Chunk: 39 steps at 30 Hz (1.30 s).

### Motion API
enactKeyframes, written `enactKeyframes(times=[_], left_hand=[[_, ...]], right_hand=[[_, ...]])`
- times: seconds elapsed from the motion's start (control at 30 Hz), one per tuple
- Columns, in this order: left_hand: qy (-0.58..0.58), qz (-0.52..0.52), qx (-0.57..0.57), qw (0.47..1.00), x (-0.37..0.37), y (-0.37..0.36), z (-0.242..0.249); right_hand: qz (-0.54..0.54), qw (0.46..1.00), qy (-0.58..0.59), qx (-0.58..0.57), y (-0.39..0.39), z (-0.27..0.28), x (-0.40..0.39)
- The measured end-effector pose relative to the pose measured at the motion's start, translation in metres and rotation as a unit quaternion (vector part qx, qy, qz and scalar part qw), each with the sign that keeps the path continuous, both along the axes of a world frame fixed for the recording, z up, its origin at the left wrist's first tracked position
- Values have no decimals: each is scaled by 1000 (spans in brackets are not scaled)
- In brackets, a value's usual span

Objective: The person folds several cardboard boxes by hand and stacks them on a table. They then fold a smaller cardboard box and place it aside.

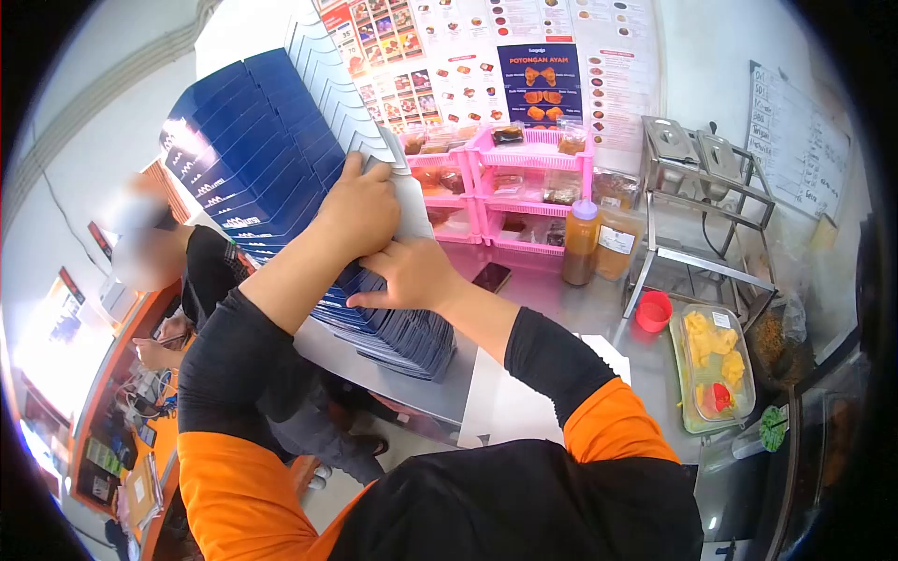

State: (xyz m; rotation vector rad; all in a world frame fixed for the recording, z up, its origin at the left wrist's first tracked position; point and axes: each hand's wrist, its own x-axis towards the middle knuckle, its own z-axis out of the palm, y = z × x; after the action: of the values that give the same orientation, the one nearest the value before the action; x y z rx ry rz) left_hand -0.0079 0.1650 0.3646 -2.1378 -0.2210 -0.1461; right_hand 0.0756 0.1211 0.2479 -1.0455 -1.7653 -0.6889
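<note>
A tall, leaning stack of nested blue-and-white cardboard food boxes [267, 140] rises in front of me, its lower part [402, 327] resting on the metal counter. My left hand [360, 210] is closed on the stack's right edge, fingertips bent against the white rims; its thumb is hidden. Just below, touching it, my right hand [412, 271] grips the same stack around its corner. The right thumb points left across the blue side, and some of its fingers are out of sight.
Pink baskets [533, 192] with packets stand against the wall, beside a sauce bottle [580, 243] and a phone [491, 277]. To the right are a metal rack [702, 252], a red cup [653, 310] and a container of yellow food [716, 365]. Another person [210, 271] stands at left.
</note>
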Motion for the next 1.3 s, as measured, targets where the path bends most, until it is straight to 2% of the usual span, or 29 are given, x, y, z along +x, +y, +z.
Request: enactKeyframes(times=[0.1, 0.27, 0.4, 0.5, 0.6, 0.63, 0.7, 0.73, 0.8, 0.9, 0.93, 0.97, 1.03, 1.07, 1.1, 1.13, 1.17, 1.2, 1.23, 1.3], left_hand=[[19, 36, -19, 999, 0, -7, 4], [15, -7, -31, 999, -9, -6, 4], [26, -35, -46, 998, -12, -7, 6], [21, 15, -46, 999, 0, -5, -5], [-87, -56, -33, 994, 15, 11, -25], [-136, -82, -108, 982, 18, 9, -28], [-234, -128, -248, 931, 26, -3, -27], [-290, -157, -272, 904, 30, -6, -28], [-339, -283, -241, 864, 19, -17, -26], [-406, -436, -160, 787, -27, -29, -3], [-482, -426, -80, 761, -51, -11, 6], [-552, -412, 4, 725, -73, 10, 14], [-696, -356, -157, 603, -91, 49, 20], [-677, -297, -300, 603, -97, 70, 17], [-654, -279, -429, 557, -95, 75, 14], [-632, -244, -541, 498, -94, 81, 11], [-612, -257, -622, 415, -93, 102, 4], [-595, -252, -601, 470, -92, 107, 5], [-576, -245, -577, 524, -90, 103, 5], [-555, -206, -554, 585, -88, 82, 15]], right_hand=[[1, 1000, -19, 18, 1, 5, 14], [-24, 998, -56, 22, 3, 11, 22], [-17, 999, -36, 25, 7, 1, 32], [-6, 1000, 3, 14, 3, -2, 32], [19, 997, 56, 51, 17, -10, 40], [33, 997, 73, 22, 19, -13, 40], [61, 992, 104, -31, 18, -12, 39], [66, 987, 137, -51, 19, -13, 39], [74, 979, 184, -44, 30, -18, 42], [0, 981, 190, -39, 22, -8, 47], [-37, 980, 188, -49, 16, -5, 49], [-16, 980, 195, -43, 18, -6, 53], [30, 977, 207, -32, 30, -8, 65], [56, 970, 224, -77, 34, -8, 71], [71, 964, 236, -98, 37, -5, 76], [86, 957, 249, -121, 40, -3, 79], [102, 949, 263, -142, 44, 0, 83], [86, 959, 234, -137, 47, 1, 90], [85, 943, 271, -170, 49, 4, 96], [84, 905, 341, -241, 54, 13, 106]])
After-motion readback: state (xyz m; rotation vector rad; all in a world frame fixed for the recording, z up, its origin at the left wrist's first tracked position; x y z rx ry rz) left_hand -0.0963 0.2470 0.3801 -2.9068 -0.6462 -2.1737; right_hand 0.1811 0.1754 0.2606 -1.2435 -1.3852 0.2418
